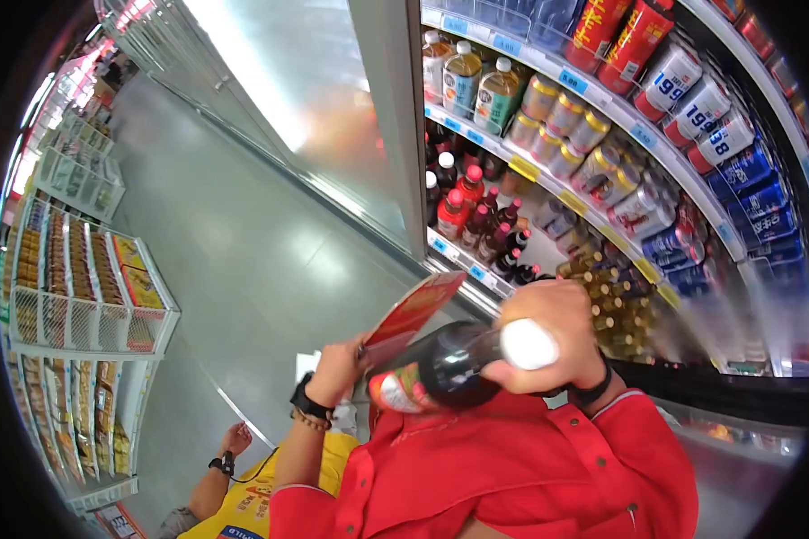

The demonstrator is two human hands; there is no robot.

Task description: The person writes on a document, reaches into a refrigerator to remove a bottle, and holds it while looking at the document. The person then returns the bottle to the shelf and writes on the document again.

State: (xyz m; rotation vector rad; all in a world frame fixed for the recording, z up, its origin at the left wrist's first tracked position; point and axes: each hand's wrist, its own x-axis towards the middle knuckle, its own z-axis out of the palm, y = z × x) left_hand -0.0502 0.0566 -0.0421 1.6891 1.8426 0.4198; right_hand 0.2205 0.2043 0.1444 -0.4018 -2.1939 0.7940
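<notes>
A large dark bottle (463,364) with a white cap and a colourful label lies tilted in front of the red shirt. My right hand (562,332) is wrapped round its neck just below the cap. My left hand (340,373) grips the lower end of a flat red board or card (413,314), beside the bottle's base. The board slants up toward the fridge shelves. Dark and red bottles (467,216) stand on a shelf beyond my hands.
An open glass door (333,99) stands left of the stocked fridge shelves (548,63). Snack racks (162,332) line the far left of the grey floor (234,234). A person in yellow (270,472) is close by at the bottom left.
</notes>
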